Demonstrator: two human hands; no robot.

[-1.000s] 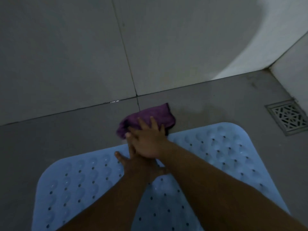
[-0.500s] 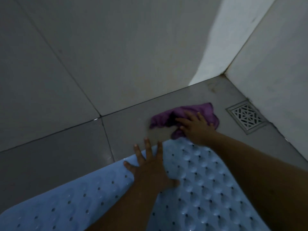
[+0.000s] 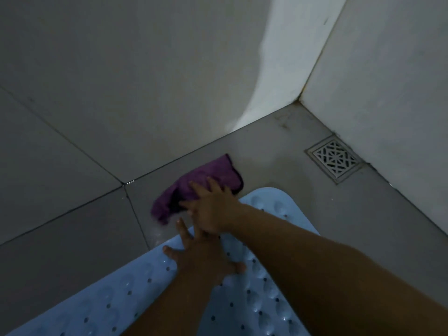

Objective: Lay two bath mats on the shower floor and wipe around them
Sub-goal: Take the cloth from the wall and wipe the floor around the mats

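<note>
Fluffy cloth (image 3: 206, 180); dimpled plastic mat (image 3: 261, 287).

Bath mat (image 3: 135, 297) lies on shower floor (image 3: 60, 258), cloth (image 3: 201, 185) on floor just beyond its far edge, drain (image 3: 335, 158) far right near the wall (image 3: 388, 93).

No writing, label, brand or number can be read anywhere. The blue bath mat (image 3: 261, 294), the purple cloth (image 3: 208, 178) and the drain grate (image 3: 335, 158) bear none.

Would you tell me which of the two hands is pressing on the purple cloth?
The right hand, reaching further forward, presses the purple cloth onto the floor; the left hand lies spread flat on the blue bath mat.
</note>
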